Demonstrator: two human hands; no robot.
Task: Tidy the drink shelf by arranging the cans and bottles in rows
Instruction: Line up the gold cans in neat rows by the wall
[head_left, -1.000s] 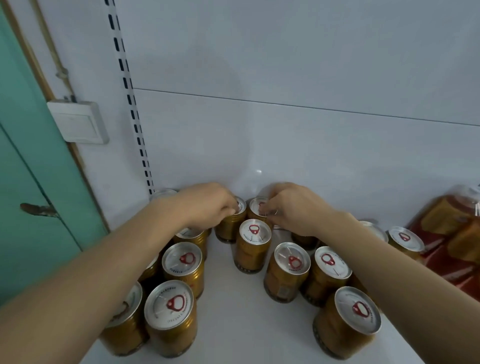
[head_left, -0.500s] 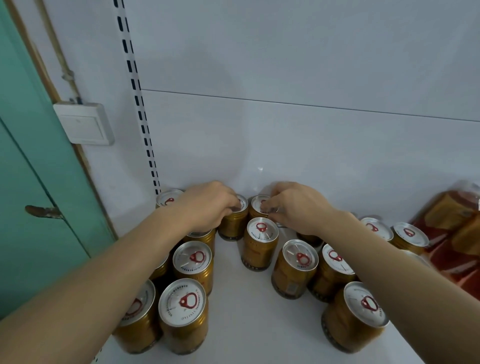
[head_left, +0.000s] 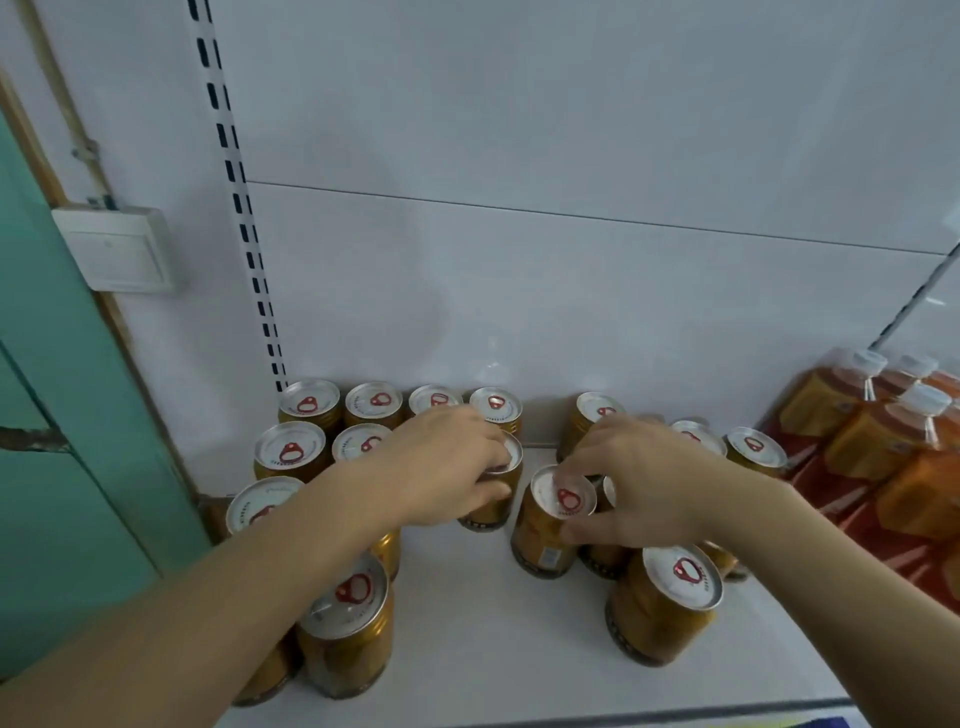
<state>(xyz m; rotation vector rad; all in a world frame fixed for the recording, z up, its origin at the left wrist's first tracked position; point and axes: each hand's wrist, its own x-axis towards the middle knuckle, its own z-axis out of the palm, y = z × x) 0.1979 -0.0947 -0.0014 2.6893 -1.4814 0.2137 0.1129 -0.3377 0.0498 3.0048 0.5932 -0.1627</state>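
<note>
Both hands are busy on the white shelf (head_left: 467, 597) here. The left hand (head_left: 441, 467) is curled over the top of a gold can (head_left: 493, 506) near the middle, fingers on the lid and thumb down its side, so it's gripping that one. The right hand (head_left: 644, 483) is wrapped around a second gold can (head_left: 550, 525) just to the 3 o'clock side of the first, fingertips on the rim, thumb pressed on the body. The two held cans sit close but not touching.

Up at 12 o'clock, a back row of cans (head_left: 405, 402) stands along the shelf's back wall, more or less lined up. More cans cluster at 9 o'clock under the left forearm, and a lone can (head_left: 670, 603) stands at 4 o'clock. Orange drink bottles (head_left: 872, 431) are packed together at 3 o'clock. A light switch (head_left: 117, 249) is on the wall at 10 o'clock.
</note>
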